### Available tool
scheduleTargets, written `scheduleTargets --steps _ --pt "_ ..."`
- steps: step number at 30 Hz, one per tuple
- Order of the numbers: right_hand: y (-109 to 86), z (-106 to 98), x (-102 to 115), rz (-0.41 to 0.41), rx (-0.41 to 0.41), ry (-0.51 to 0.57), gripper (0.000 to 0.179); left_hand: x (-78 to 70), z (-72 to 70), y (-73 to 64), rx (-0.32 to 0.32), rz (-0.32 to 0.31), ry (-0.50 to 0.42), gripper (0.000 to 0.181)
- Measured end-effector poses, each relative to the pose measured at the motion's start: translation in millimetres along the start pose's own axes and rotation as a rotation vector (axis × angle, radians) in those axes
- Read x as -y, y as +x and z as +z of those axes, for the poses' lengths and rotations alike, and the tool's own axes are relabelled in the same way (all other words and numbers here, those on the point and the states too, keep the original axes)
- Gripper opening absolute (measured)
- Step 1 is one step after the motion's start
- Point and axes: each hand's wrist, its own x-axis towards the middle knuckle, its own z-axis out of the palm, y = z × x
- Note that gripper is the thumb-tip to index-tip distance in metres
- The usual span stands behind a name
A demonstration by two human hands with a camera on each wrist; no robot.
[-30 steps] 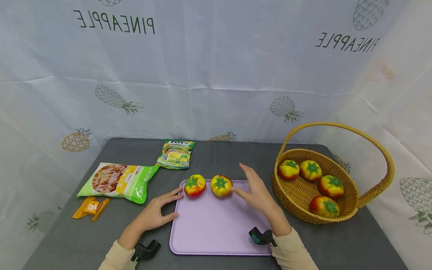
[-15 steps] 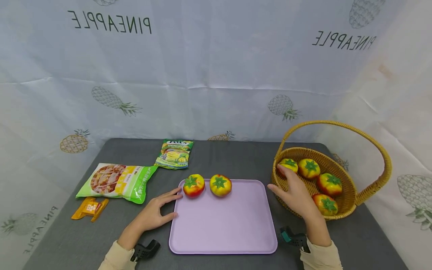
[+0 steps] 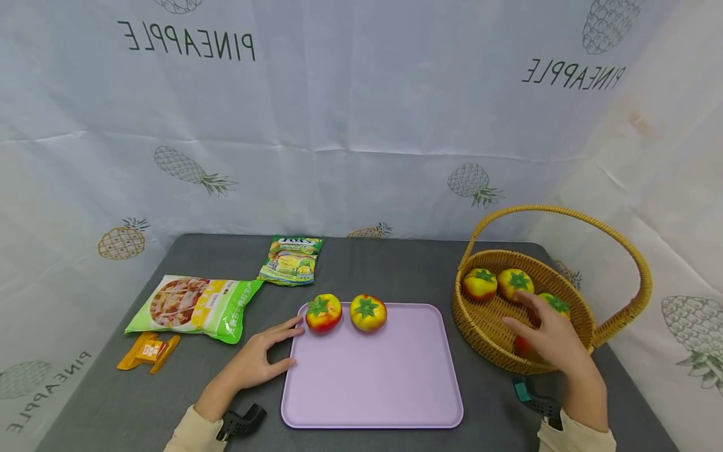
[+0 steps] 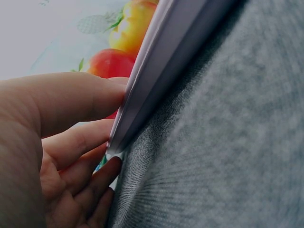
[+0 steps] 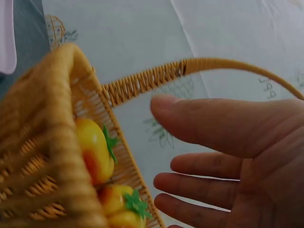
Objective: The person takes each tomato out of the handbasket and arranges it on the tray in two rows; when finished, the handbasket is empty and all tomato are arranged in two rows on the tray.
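Fingertips of my left hand [image 3: 257,361] touch the left rim of a lilac tray [image 3: 373,376]; the left wrist view shows its thumb [image 4: 90,95] against the tray's edge. Two red-and-yellow fruits with green leafy tops, one left [image 3: 324,313] and one right [image 3: 368,313], sit at the tray's back left. My right hand [image 3: 556,339] hovers over the near right of a wicker basket [image 3: 469,326], fingers spread and holding nothing. Similar fruits lie inside: two at the back [image 3: 479,284] are fully visible, a right one [image 3: 556,303] and a front one [image 3: 525,348] are partly hidden by the hand.
The basket's tall handle [image 3: 635,251] arches over its right part. Left of the tray lie a green-and-white food bag [image 3: 194,306] and a small orange packet [image 3: 149,351]. A green Fox's sweet bag [image 3: 290,260] lies behind. A pineapple-print curtain [image 3: 339,125] hangs beyond the table.
My right hand has moved from beside the right fruit on the tray, rightward to above the basket. The left hand stays at the tray's left rim.
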Motion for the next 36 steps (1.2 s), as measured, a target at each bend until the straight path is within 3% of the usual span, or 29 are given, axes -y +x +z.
scheduleTargets --steps 8,26,36 --pt "-3.7 -5.5 -22.4 0.055 0.061 -0.089 0.08 -0.1 0.1 -0.3 -0.002 -0.001 0.003 0.051" --pt "-2.4 -7.9 -30.4 0.169 0.218 -0.189 0.082 0.7 1.0 -1.1 -0.003 -0.003 0.001 0.051" --pt "0.8 -6.1 -30.4 0.146 0.214 -0.23 0.076 -1.0 0.5 0.3 -0.007 0.013 -0.004 0.05"
